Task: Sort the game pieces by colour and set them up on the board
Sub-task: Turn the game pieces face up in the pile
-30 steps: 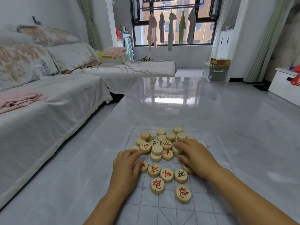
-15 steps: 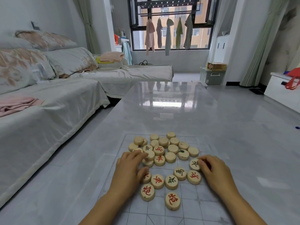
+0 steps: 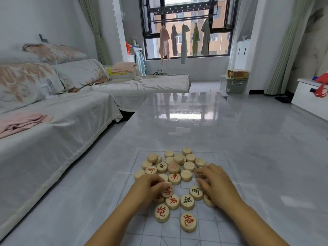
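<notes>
1. Pinching a red-marked piece [image 3: 166, 190] in the left hand [image 3: 146, 189], with thumb and curled fingers closed round its rim, its face tipped up toward the camera and lifted off the board [image 3: 209, 226].
2. Lying flat just under that pinch: a red-lettered disc [image 3: 172, 201], face up, with a pair of red discs [image 3: 161, 213] a little nearer the wrist side.
3. Curling the right hand [image 3: 217, 186] over the near right edge of the pieces, fingertips [image 3: 205, 172] blurred against a dark-marked disc [image 3: 196, 168]; cannot tell whether pinching it or only touching.
4. Sitting between the two hands: black-lettered pieces [image 3: 187, 202], two of them, face up and side by side on the board.
5. Spreading beyond both sets of fingertips: a pile of blank-topped pieces [image 3: 178, 158], touching and partly overlapping, with a few lettered faces mixed in.
6. Resting under board and pieces alike: a glossy grey table [image 3: 177, 121].
</notes>
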